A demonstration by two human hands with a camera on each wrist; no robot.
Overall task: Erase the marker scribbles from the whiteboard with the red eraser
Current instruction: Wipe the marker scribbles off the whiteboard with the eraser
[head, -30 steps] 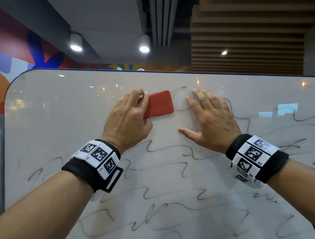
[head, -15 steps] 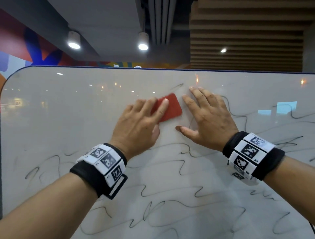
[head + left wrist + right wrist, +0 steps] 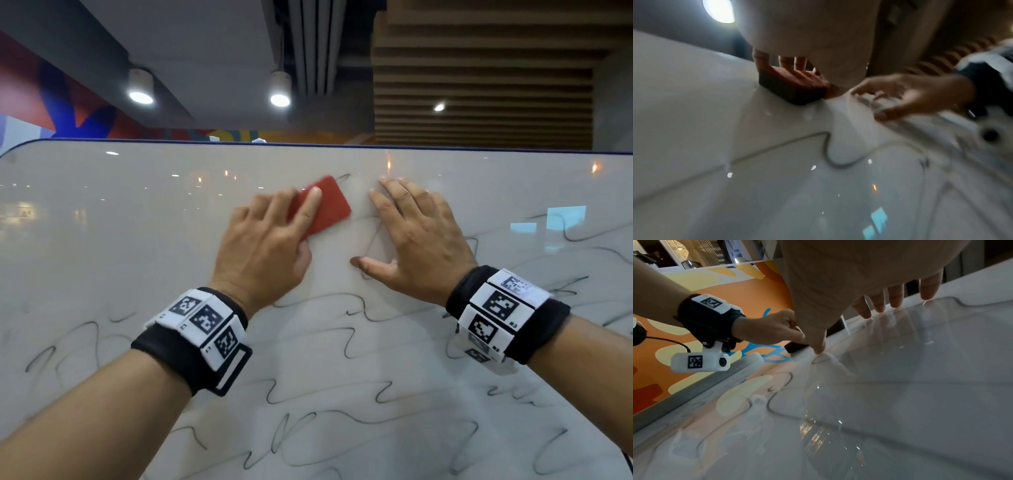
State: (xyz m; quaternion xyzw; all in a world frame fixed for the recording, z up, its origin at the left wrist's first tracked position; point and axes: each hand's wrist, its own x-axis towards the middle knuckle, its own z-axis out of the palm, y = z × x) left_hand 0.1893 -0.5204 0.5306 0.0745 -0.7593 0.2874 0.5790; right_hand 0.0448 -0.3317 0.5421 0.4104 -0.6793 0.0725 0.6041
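The whiteboard (image 3: 102,240) stands upright before me, with black marker scribbles (image 3: 342,339) over its lower and right parts. My left hand (image 3: 298,219) grips the red eraser (image 3: 330,205) and presses it tilted against the board near the top edge. From the left wrist view the fingers (image 3: 786,62) lie on the eraser (image 3: 793,87). My right hand (image 3: 394,233) rests flat on the board just right of the eraser, fingers spread and holding nothing. The right wrist view shows its fingertips (image 3: 895,296) on the board and my left hand (image 3: 772,331) beside them.
The board's upper left area carries no marks. A short stroke (image 3: 342,178) remains above the eraser. Scribbles (image 3: 582,236) run on to the right of my right hand. Behind the board are a painted wall (image 3: 68,102) and ceiling lamps (image 3: 279,99).
My left hand slid the eraser to the right toward my right hand and turned it steeper. The line between the two hands has faded. My right hand stayed flat on the board.
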